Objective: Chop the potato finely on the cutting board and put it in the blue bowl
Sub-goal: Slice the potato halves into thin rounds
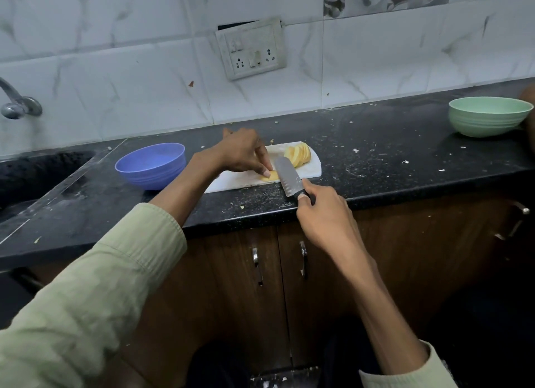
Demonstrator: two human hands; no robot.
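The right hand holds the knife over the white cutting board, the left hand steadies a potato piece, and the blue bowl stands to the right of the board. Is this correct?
Not quite. In the head view the blue bowl stands to the left of the cutting board, not the right; the bowl far to the right is green. The rest holds: the right hand grips the knife, and the left hand steadies a potato piece.

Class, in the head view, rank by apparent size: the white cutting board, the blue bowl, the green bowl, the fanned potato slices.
1. cutting board, partly covered
2-3. green bowl and blue bowl: look alike, distances differ, so unranked
4. potato slices
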